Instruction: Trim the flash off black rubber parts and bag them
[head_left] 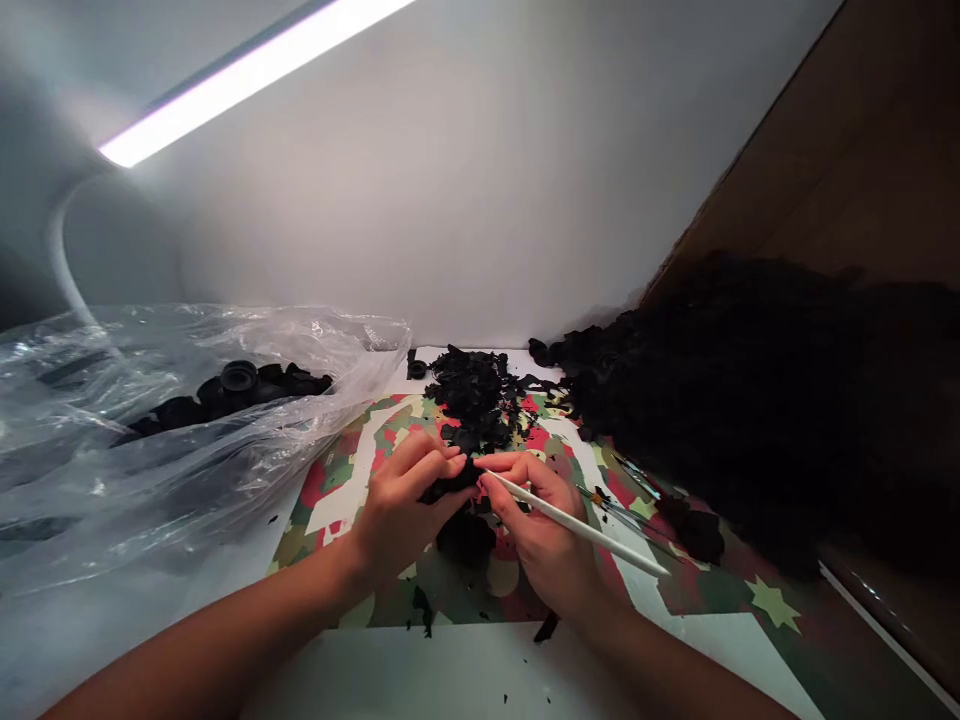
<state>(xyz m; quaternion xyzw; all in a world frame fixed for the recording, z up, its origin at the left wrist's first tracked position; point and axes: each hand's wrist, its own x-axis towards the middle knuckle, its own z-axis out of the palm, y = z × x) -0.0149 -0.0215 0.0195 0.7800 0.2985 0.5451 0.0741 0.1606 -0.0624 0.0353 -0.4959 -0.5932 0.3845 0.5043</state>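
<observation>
My left hand (pixel 397 500) pinches a small black rubber-like part (pixel 441 486) over the middle of the patterned mat; the fingers hide much of it. In my right hand (pixel 555 545) is a slim white pen-like tool (pixel 592 530), gripped like a pencil. Its front end meets the black part near my left fingertips, and its tip cannot be made out. Below my hands lies another dark piece (pixel 466 542). Just beyond them spreads a heap of black scraps (pixel 472 390).
On the left, a clear plastic bag (pixel 187 470) holds several black round parts (pixel 238 377). A large black pile (pixel 712 390) fills the right side against brown cardboard (pixel 862 130). Thin metal tools (pixel 637 475) lie right of my hand. A lit lamp (pixel 255 80) hangs above.
</observation>
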